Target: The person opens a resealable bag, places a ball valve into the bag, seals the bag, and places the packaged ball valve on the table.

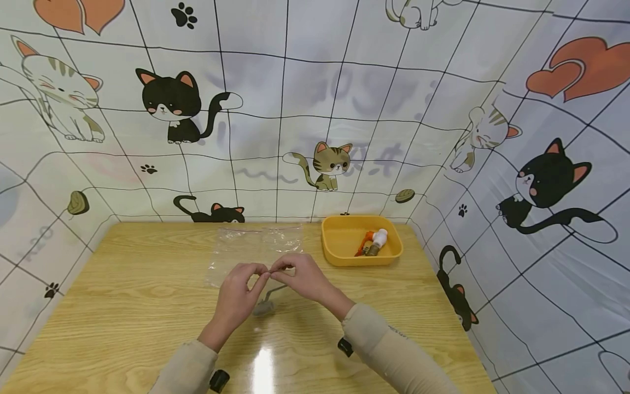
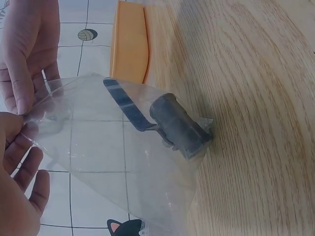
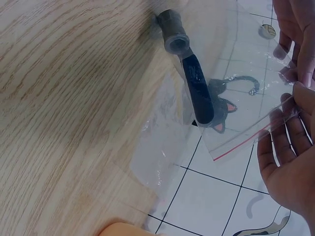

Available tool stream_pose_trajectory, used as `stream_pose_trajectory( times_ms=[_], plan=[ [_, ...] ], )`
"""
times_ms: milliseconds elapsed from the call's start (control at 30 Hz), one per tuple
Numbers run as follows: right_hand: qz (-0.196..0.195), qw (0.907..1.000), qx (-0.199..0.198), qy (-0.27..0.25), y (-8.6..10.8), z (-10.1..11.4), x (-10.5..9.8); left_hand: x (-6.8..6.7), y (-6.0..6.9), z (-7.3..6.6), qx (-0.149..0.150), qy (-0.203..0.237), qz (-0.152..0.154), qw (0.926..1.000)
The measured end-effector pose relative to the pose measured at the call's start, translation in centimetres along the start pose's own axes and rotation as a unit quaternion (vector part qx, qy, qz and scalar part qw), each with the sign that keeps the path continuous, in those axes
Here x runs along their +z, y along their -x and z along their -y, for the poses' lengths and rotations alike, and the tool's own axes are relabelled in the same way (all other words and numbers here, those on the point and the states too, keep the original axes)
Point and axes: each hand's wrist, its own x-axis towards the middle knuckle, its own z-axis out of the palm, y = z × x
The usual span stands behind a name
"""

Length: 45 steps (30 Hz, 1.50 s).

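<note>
A clear zip-lock bag (image 2: 113, 142) hangs upright from both hands, its lower end touching the table. Inside lies a grey ball valve (image 2: 179, 125) with a dark lever handle (image 3: 197, 93), also visible below the hands as a grey valve (image 1: 264, 308). My left hand (image 1: 236, 293) pinches the bag's top edge between thumb and forefinger. Right beside it, my right hand (image 1: 302, 276) pinches the same edge, fingertips meeting the left's. In the right wrist view a red zip line (image 3: 236, 147) runs along that edge towards the right hand (image 3: 290, 162).
Another clear plastic bag (image 1: 256, 241) lies flat on the wooden table (image 1: 123, 306) beyond the hands. A yellow tray (image 1: 339, 260) at the back right holds a few fittings (image 1: 374, 243) in white, orange and brass. Cat-patterned sheeting encloses the table's back and sides.
</note>
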Motion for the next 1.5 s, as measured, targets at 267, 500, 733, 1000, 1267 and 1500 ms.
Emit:
stream_pose_trajectory(
  times_ms=[267,500,733,1000,1267,1500],
  plan=[
    [-0.005,0.9999,-0.009,-0.001,-0.06,0.00,0.10,0.04,-0.02,0.04,0.013,-0.002,-0.006,0.9999],
    [0.004,1.0000,0.002,-0.004,-0.16,-0.02,0.16,0.00,0.03,0.04,0.011,0.013,-0.009,0.9998],
    [0.006,0.9997,0.020,-0.008,-0.12,0.35,0.10,0.11,0.13,-0.02,0.007,0.014,-0.006,0.9999],
    [0.001,0.9999,0.013,-0.001,-0.01,0.01,0.20,0.14,0.11,-0.22,0.012,0.016,-0.010,0.9997],
    [-0.009,0.9998,-0.002,0.018,0.08,-0.13,0.37,0.34,0.06,-0.02,0.002,0.021,0.001,0.9998],
    [-0.011,0.9997,0.006,0.020,0.23,-0.35,0.48,0.49,-0.18,0.46,0.037,0.013,-0.010,0.9992]
  ],
)
